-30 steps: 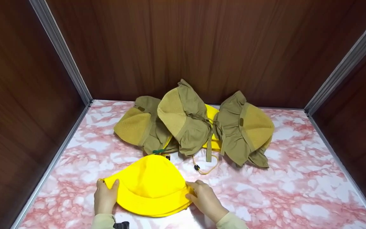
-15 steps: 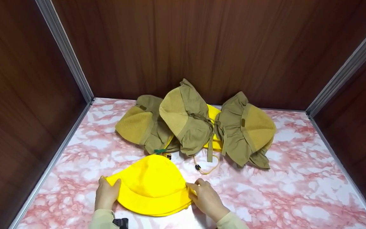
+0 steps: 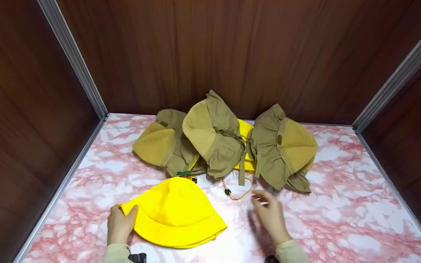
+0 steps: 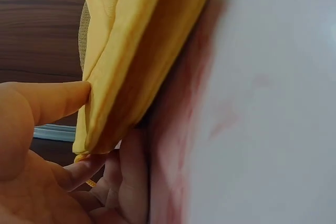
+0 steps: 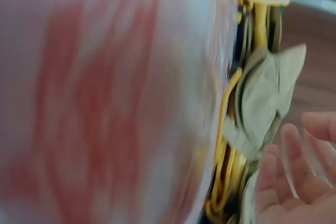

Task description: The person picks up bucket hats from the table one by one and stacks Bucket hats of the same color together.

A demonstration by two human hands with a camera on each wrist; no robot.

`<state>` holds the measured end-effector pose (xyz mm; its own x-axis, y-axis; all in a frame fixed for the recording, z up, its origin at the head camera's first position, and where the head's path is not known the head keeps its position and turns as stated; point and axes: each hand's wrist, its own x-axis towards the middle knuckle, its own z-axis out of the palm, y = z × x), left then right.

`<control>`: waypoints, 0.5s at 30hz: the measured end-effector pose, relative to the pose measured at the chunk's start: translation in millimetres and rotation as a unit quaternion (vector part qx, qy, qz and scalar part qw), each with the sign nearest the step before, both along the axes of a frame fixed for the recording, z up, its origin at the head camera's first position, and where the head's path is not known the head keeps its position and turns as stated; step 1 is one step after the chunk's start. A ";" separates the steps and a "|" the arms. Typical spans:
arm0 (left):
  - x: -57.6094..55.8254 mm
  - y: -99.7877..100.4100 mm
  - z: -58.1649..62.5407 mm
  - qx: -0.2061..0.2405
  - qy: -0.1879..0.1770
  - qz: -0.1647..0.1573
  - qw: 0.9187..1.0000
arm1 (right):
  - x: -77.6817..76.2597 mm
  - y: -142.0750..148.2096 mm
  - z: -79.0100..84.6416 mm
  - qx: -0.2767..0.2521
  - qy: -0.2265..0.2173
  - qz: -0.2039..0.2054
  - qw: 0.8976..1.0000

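Observation:
A bright yellow brimmed hat [image 3: 175, 206] lies folded flat at the front, its crown pointing away and its brim toward me. My left hand [image 3: 120, 224] pinches the brim's left end; in the left wrist view the thumb [image 4: 60, 98] lies on top of the brim and the fingers are below it. To the right of the hat, my right hand [image 3: 272, 219] is raised over the table with nothing in it, fingers loosely bent. Its fingertips are nearest a thin yellow cord loop [image 3: 239, 199] with a black cord lock [image 3: 227, 191].
Behind lie three tan hats with ruffled neck flaps: a left one [image 3: 154, 144], a middle one [image 3: 198, 128] and a right one [image 3: 298, 144]. More yellow fabric [image 3: 245, 128] shows between them. Dark wood-look panels [image 3: 210, 54] wall the pink marbled table [image 3: 323, 230] on three sides.
My right hand has let go of the yellow hat's right brim end and moved right and away from me. The left hand keeps its pinch, and the hat stays in place.

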<state>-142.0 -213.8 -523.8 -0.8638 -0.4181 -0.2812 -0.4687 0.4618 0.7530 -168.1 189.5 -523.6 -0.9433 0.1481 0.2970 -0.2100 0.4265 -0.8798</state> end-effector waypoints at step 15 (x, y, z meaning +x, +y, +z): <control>4.7 14.3 -4.1 -0.023 0.077 0.115 0.990 | -21.2 52.7 8.1 -0.256 -0.064 -0.143 0.954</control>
